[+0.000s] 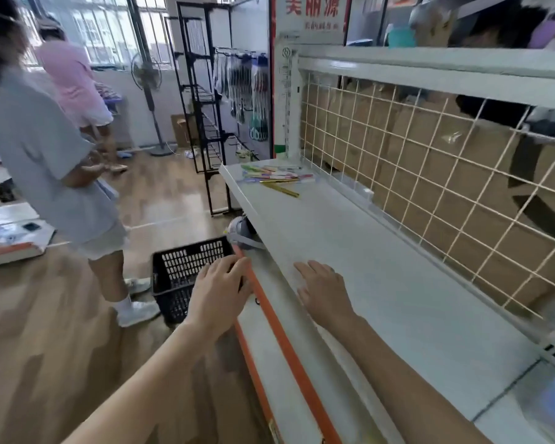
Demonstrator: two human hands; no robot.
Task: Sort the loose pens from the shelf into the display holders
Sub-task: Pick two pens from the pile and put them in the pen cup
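Step in hand: approach, nothing picked up yet. The loose pens [271, 179] lie in a heap at the far end of the white shelf [366, 267], at 12 o'clock from both hands. Left hand [220, 288] rests with fingers spread on the orange shelf edge [282, 341]; right hand [324, 291] lies flat, fingers relaxed, holding nothing. No display holders are visible. Next move, judged: reach forward to the heap, well apart from the hands.
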